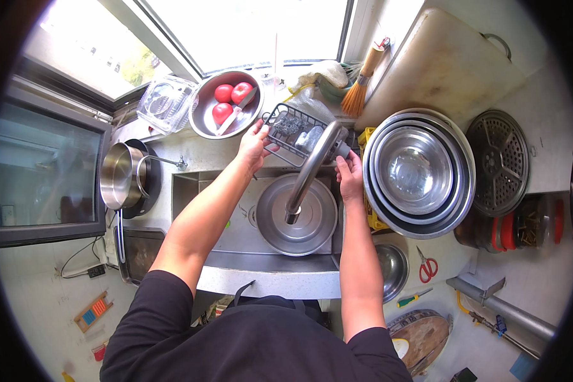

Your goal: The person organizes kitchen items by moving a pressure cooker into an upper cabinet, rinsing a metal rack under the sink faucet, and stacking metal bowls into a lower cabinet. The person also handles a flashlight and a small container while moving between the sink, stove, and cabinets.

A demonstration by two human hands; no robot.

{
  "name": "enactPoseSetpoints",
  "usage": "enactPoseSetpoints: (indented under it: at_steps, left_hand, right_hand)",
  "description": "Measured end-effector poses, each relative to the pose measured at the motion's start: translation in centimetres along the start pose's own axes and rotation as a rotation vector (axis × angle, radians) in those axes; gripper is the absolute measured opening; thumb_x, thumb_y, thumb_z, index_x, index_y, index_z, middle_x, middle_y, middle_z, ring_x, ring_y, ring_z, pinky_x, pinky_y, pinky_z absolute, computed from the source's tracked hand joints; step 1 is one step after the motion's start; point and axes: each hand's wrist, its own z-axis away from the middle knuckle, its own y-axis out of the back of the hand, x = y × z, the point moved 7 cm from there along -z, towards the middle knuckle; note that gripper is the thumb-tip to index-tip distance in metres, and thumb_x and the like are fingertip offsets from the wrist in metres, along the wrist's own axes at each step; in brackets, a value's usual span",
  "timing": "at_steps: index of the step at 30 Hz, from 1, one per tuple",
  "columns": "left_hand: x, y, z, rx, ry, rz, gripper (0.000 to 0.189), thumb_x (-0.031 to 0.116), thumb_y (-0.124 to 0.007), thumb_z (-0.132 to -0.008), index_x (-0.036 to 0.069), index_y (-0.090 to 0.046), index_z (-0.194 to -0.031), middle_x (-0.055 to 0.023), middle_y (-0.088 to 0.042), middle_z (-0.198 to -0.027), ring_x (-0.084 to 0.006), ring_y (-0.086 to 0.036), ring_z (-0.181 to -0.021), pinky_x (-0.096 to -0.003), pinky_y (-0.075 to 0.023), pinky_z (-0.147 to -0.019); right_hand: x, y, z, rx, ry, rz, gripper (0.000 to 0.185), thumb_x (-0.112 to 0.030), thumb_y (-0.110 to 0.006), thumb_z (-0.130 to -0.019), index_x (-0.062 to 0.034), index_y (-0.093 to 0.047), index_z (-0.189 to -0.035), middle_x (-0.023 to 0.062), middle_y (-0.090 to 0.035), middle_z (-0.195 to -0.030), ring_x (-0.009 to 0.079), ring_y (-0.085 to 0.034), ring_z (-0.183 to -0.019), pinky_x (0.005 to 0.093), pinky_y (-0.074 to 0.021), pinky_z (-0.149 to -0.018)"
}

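Behind the sink, my left hand (pixel 254 145) grips the left end of a black wire caddy (pixel 286 146). In the caddy lie a steel wool scourer (pixel 289 124) and a pale grey scouring item (pixel 309 139). At its right end is my right hand (pixel 349 173), with fingers close to a grey knob-like part (pixel 342 149); the curved faucet (pixel 313 164) hides some of this area, so its hold cannot be told. Below the spout, a round metal basin (pixel 273 229) stands in the stainless steel sink (pixel 229 244).
Left of the caddy, a metal bowl (pixel 198 112) holds tomatoes and a knife (pixel 236 113). Nested steel bowls (pixel 413 172) stand close to my right hand. A saucepan (pixel 119 175) is at the left. Red-handled scissors (pixel 428 268) and a screwdriver (pixel 413 298) lie at the lower right.
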Motion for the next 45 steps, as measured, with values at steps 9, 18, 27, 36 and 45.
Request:
enactPoseSetpoints:
  at_steps: [9,18,27,36,45]
  left_hand:
    - [0.1,0.3,-0.2,-0.006,-0.004,-0.034,0.065,0.021,-0.057,-0.107,0.015,-0.027,-0.163,-0.006,-0.053,-0.146,-0.0232,-0.062,-0.11,-0.0497,-0.0569,-0.091]
    - [0.5,-0.1,0.0,-0.02,-0.02,-0.008,0.065,0.021,-0.058,-0.107,0.016,-0.027,-0.163,-0.0038,-0.055,-0.144,-0.0211,-0.062,-0.111,-0.0496,-0.0549,-0.094]
    - [0.3,-0.2,-0.1,-0.033,-0.007,-0.018,0.064,0.02,-0.057,-0.107,0.016,-0.026,-0.164,-0.0038,-0.055,-0.143,-0.0207,-0.063,-0.107,-0.049,-0.0549,-0.093]
    - [0.6,-0.8,0.3,-0.029,-0.005,-0.035,0.064,0.018,-0.056,-0.107,0.015,-0.026,-0.163,-0.0051,-0.056,-0.142,-0.0207,-0.064,-0.106,-0.0471,-0.0571,-0.089]
    - [0.8,-0.6,1.0,0.011,-0.024,-0.009,0.062,0.019,-0.058,-0.106,0.014,-0.031,-0.162,-0.0021,-0.064,-0.127,-0.0161,-0.064,-0.098,-0.0417,-0.0569,-0.081]
  right_hand:
    - [-1.0,-0.4,-0.6,0.003,0.029,0.126,0.043,-0.046,-0.055,-0.106,-0.0032,-0.062,-0.105,-0.0041,-0.049,-0.068,0.0055,-0.046,-0.055,0.0224,-0.0377,-0.049]
    - [-0.7,0.0,-0.5,0.078,-0.232,0.217,0.055,-0.057,-0.055,-0.103,-0.0037,-0.067,-0.104,0.0014,-0.058,-0.066,0.0103,-0.055,-0.051,0.0238,-0.0419,-0.045]
    - [0.0,0.4,-0.4,0.04,-0.082,0.104,0.052,-0.041,-0.062,-0.104,-0.0026,-0.053,-0.137,0.0032,-0.065,-0.095,0.0082,-0.058,-0.066,0.0202,-0.0437,-0.052]
    - [1.7,1.2,-2.7,0.07,0.101,0.274,0.054,-0.055,-0.058,-0.103,-0.0033,-0.065,-0.115,-0.0004,-0.057,-0.07,0.0075,-0.051,-0.053,0.0218,-0.0392,-0.047]
    - [-2.8,-1.7,0.4,0.007,0.163,-0.025,0.049,-0.014,-0.057,-0.099,0.0003,-0.047,-0.145,0.0044,-0.063,-0.115,0.0076,-0.06,-0.083,0.0187,-0.0445,-0.055]
